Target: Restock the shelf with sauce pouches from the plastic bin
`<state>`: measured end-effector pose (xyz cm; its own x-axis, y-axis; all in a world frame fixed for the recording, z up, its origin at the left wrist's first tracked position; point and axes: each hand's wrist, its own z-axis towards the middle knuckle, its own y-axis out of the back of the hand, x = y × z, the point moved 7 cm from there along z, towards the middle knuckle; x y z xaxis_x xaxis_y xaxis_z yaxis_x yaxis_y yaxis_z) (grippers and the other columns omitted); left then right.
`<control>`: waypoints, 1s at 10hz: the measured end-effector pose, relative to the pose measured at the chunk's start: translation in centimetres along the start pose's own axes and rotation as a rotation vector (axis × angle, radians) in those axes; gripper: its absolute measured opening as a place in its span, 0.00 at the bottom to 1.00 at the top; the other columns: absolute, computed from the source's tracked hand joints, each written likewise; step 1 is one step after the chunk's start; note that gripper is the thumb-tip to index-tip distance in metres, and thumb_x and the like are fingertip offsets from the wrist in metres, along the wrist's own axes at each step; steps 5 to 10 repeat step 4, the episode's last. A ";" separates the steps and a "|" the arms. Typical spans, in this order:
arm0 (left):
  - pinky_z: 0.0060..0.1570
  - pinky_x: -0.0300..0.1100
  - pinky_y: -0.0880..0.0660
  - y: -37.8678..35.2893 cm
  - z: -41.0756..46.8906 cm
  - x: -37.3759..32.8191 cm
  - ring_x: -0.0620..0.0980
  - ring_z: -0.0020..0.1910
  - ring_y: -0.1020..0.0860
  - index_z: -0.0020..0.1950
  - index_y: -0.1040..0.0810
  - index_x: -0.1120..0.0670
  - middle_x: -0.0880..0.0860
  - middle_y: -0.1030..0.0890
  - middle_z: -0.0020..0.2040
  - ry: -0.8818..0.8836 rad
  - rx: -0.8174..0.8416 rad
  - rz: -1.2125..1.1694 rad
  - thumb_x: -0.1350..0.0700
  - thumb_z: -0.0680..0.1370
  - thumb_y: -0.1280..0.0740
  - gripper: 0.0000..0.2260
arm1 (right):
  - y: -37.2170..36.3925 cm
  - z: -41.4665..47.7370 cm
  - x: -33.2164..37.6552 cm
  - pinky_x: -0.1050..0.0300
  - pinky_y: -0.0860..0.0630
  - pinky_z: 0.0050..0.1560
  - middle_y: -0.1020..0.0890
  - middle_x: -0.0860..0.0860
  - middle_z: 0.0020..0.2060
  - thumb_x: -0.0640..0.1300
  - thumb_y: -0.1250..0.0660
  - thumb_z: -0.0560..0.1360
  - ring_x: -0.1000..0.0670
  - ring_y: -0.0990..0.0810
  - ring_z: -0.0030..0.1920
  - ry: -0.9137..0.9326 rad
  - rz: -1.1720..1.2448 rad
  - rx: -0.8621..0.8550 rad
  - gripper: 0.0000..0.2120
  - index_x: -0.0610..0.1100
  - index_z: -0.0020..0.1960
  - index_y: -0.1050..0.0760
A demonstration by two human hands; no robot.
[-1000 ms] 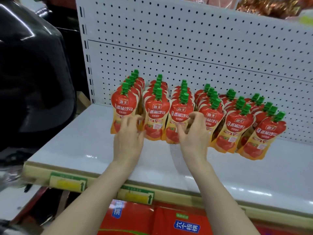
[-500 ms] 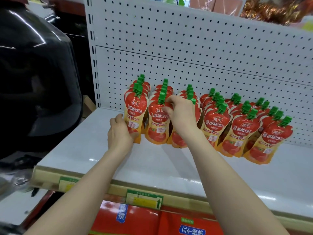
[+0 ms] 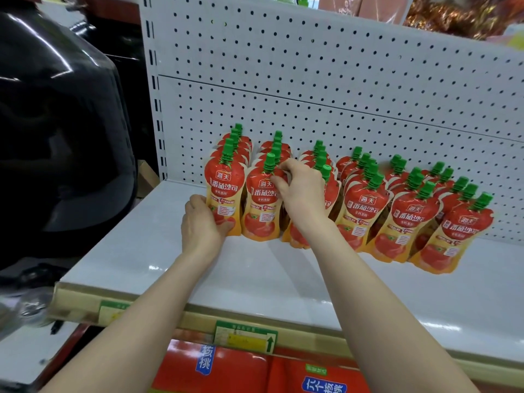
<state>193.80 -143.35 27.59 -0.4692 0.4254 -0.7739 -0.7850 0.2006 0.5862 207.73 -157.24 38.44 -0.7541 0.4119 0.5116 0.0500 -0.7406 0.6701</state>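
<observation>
White pegboard (image 3: 312,89) is backing a white shelf (image 3: 255,273), and the sauce pouches (image 3: 365,211) are standing upright along the shelf's back edge in rows running front to back, red with green caps, spreading from the left corner toward the right. Yellow-green price tags (image 3: 245,337) are sitting along the shelf's front edge, with red cartons (image 3: 215,367) showing on the level below. A large glossy black object (image 3: 56,131) (what it is, I cannot tell) is filling the space off the shelf's left end.

The left hand (image 3: 202,222) is cupping the lower left side of the front pouch of the leftmost row (image 3: 225,191), its fingers curled against the pouch's edge and its thumb pressing on the front. The right hand (image 3: 302,188) is reaching over the third row, its fingers pinching together on the upper right shoulder of the front pouch of the second row (image 3: 262,205), just beside its green cap. Both pouches are standing on the shelf.
</observation>
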 end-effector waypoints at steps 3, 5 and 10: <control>0.57 0.54 0.29 0.7 -0.9 -0.3 0.60 0.62 0.26 0.69 0.35 0.58 0.60 0.28 0.65 -0.018 0.035 0.035 0.48 0.69 0.23 0.35 | 3.7 -1.7 0.4 0.49 0.23 0.59 0.17 0.51 0.55 0.46 0.33 0.79 0.50 0.19 0.52 0.084 -0.086 -0.005 0.16 0.47 0.66 0.23; 0.58 0.55 0.27 1.7 -1.2 0.6 0.59 0.62 0.25 0.71 0.37 0.56 0.59 0.29 0.66 0.019 0.015 0.004 0.46 0.68 0.23 0.38 | 11.6 -3.3 -0.1 0.50 0.21 0.52 0.16 0.56 0.49 0.48 0.34 0.79 0.53 0.18 0.43 0.071 0.001 -0.275 0.13 0.50 0.63 0.22; 0.58 0.55 0.27 1.7 -1.2 0.6 0.59 0.62 0.25 0.71 0.37 0.56 0.59 0.29 0.66 0.019 0.015 0.004 0.46 0.68 0.23 0.38 | 11.6 -3.3 -0.1 0.50 0.21 0.52 0.16 0.56 0.49 0.48 0.34 0.79 0.53 0.18 0.43 0.071 0.001 -0.275 0.13 0.50 0.63 0.22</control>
